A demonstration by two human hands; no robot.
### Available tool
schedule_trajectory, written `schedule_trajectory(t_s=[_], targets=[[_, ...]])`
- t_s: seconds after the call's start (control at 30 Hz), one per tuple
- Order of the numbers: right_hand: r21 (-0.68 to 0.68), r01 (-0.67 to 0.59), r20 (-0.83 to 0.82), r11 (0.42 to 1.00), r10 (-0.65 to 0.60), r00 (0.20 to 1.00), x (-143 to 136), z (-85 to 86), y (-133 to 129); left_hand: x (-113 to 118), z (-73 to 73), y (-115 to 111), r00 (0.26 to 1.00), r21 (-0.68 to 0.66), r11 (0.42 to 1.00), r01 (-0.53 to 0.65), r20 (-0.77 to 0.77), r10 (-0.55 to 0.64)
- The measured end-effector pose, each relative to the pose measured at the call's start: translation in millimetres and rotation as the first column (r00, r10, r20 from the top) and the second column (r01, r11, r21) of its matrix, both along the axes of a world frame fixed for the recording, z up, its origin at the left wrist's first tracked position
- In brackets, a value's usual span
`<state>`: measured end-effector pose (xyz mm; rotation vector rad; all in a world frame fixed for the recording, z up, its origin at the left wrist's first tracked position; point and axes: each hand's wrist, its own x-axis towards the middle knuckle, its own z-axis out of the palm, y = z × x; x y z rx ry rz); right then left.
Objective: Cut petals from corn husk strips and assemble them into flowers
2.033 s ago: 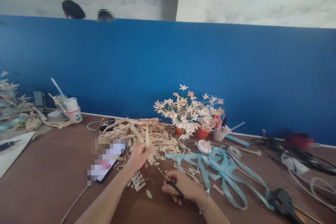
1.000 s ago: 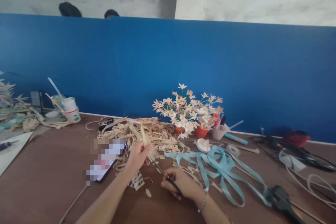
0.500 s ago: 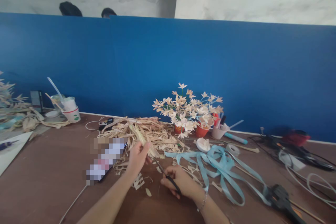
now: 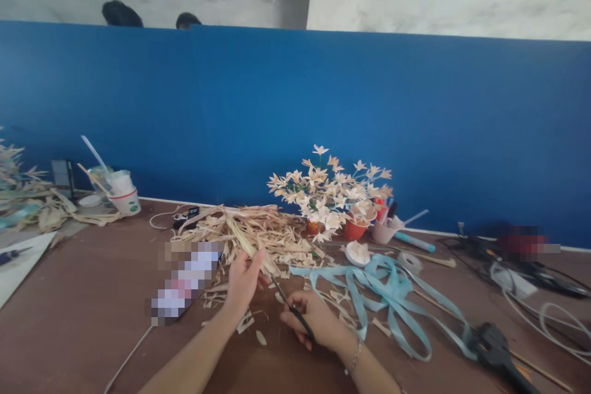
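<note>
Between the thumb and fingers of my left hand (image 4: 244, 277) is a pale, dry corn husk strip (image 4: 239, 235), its far end lying over the husk pile. My right hand (image 4: 309, 319) grips dark-handled scissors (image 4: 302, 323), fingers around the handles. The blades point up and left to the husk's edge by my left fingers; whether they touch it I cannot tell. Behind both hands spreads a heap of dry husks (image 4: 281, 237), partly covered by my left hand. Small cut scraps (image 4: 261, 338) lie on the table below the blades.
A phone (image 4: 187, 283) with a cable lies left of my hands. Husk flowers (image 4: 327, 191) in red cups stand behind. Blue ribbon (image 4: 388, 289) and a black glue gun (image 4: 496, 348) lie to the right. A blue partition (image 4: 295, 92) closes off the back.
My right hand and the scissors have shifted very slightly to the left. My left hand stays in place with the husk, and the view has tilted a little.
</note>
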<state>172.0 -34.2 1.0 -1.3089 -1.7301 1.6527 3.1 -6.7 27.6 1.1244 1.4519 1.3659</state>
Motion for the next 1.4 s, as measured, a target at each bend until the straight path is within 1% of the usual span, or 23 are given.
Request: schedule_trajectory(t_s=[0.1, 0.3, 0.6, 0.87, 1.17, 1.27, 1.4], targets=[[0.012, 0.014, -0.006, 1.0, -0.014, 1.0, -2, 0.7, -1, 0, -2.4, 0, 1.0, 0.005, 1.0, -0.007, 0.017, 0.007], [-0.011, 0.025, -0.008, 1.0, -0.025, 1.0, -5, 5.0, -2, 3, -6.4, -2, 0.999, -0.008, 0.999, -0.031, 0.018, 0.031], [0.013, 0.051, -0.028, 0.999, -0.051, 0.998, -6, -0.6, -1, 7, -5.7, -4, 0.997, -0.034, 0.999, -0.036, 0.062, 0.038], [0.002, 0.058, -0.011, 0.998, -0.058, 0.998, -7, 0.8, -1, 7, -9.0, -2, 0.995, -0.044, 0.999, -0.01, 0.096, 0.014], [0.015, 0.057, -0.007, 0.998, -0.057, 0.998, -5, 1.3, -1, 6, -18.0, 0, 0.99, -0.024, 1.0, 0.01, 0.144, -0.006], [0.018, 0.062, 0.011, 0.998, -0.062, 0.998, -6, -0.3, -1, 6, -18.0, 0, 0.987, -0.025, 1.0, 0.016, 0.161, -0.012], [0.038, 0.057, -0.012, 0.998, -0.056, 0.998, -6, -2.3, -1, 7, -15.5, 0, 0.985, -0.047, 0.999, 0.023, 0.169, -0.015]])
